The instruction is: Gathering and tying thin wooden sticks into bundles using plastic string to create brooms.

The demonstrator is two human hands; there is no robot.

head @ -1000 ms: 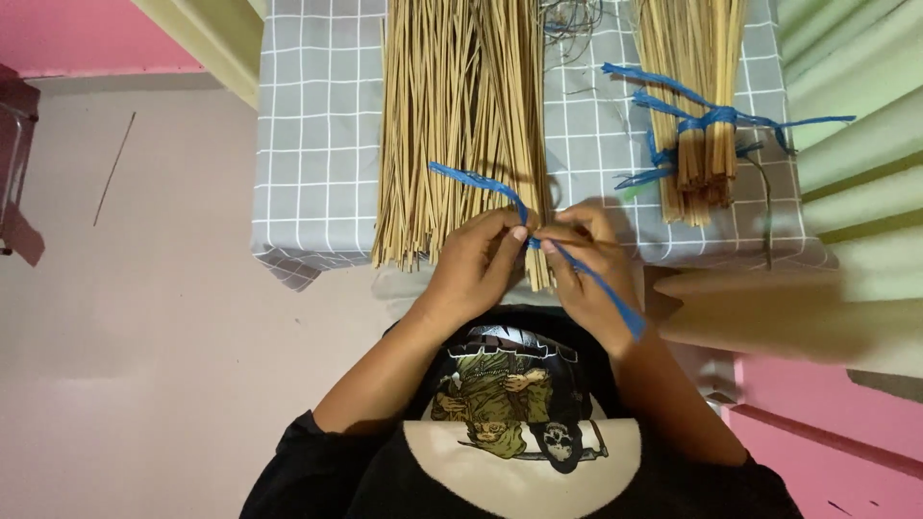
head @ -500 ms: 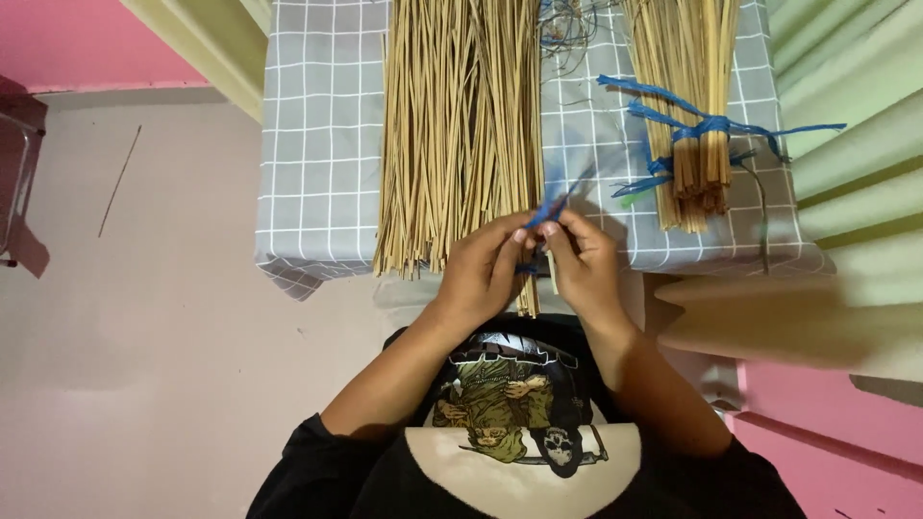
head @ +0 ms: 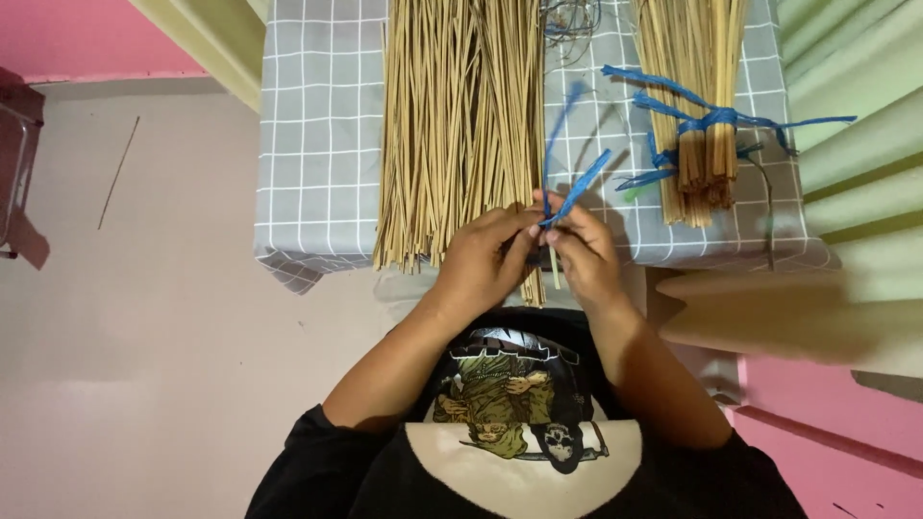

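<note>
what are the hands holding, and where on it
Left hand and right hand pinch a blue plastic strip at its lower part; both ends stick up free.

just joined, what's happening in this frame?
A person at a table with a grey checked cloth has both hands together at its near edge. The left hand and right hand pinch a blue plastic strip whose ends stick up, right at the near end of a big loose pile of thin tan sticks. To the right lies a smaller stick bundle, already tied with blue strip.
</note>
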